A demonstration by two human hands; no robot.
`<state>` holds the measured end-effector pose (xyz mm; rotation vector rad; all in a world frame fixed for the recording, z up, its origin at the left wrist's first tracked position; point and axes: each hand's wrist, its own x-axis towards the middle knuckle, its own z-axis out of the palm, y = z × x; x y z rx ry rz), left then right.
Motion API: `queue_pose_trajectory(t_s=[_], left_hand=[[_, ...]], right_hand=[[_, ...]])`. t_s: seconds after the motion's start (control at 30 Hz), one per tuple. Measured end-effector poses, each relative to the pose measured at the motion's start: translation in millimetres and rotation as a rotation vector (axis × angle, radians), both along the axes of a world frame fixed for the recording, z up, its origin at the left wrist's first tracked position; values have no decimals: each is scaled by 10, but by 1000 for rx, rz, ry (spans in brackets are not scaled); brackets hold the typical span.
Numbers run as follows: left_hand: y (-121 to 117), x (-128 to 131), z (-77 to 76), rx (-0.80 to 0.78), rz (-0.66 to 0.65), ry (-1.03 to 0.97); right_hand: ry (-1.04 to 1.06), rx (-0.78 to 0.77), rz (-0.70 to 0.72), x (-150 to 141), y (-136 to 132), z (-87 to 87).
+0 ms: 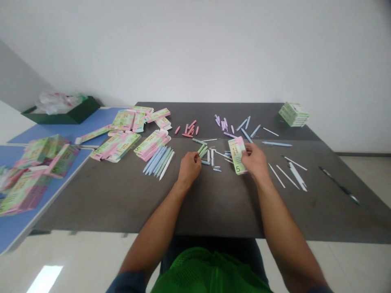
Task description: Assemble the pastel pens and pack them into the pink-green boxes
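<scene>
My right hand (255, 162) grips a small green and pink printed box (237, 154), held upright just above the dark table (122, 195). My left hand (189, 167) is curled with its fingertips pinched on some green pen parts (202, 149) lying near the table's middle. Loose small pen pieces (215, 160) lie between the two hands.
A row of light blue and green pen barrels (159, 160) lies left of my left hand. Flat printed boxes (122, 144) are piled at the left, pink caps (189, 129) and purple caps (222, 122) further back, white refills (290, 173) at right, a box stack (293, 114) far right.
</scene>
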<state>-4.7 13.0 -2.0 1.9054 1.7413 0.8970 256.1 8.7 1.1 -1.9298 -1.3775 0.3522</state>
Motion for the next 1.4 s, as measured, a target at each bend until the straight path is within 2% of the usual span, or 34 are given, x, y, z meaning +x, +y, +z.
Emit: queue_pose_trajectory(t_s=[0.23,0.4,0.53,0.7,0.83,0.9,1.03,1.13,1.2,1.3,1.4], left_hand=[[-6,-16,-20,34,-45,72],[-9,-22,-21,41,-60,100],[8,-64,-21,36,-69,139],[31,-168,9,56,-10,174],[59,-284,24,91,79,182],[82,-357,44,112,137,199],[162,-552,159,151,255,263],[280,-753,276,190,429,320],[385,-902,326,148,514,355],[557,-1102,331,110,561,412],[711,-1241,274,62,544,454]], right_hand=[[-195,-139,-149,373,21,-5],[-255,-211,-165,529,33,-58],[-284,-240,-178,491,37,-78],[-289,-275,-196,396,7,-60],[-324,-182,-243,237,-23,-26],[-325,-86,-217,110,-13,-15],[-287,87,-49,-187,77,-29],[-260,184,79,-401,156,-58],[-250,227,155,-530,187,-75],[-232,255,248,-693,192,-101],[-193,283,288,-796,172,-130]])
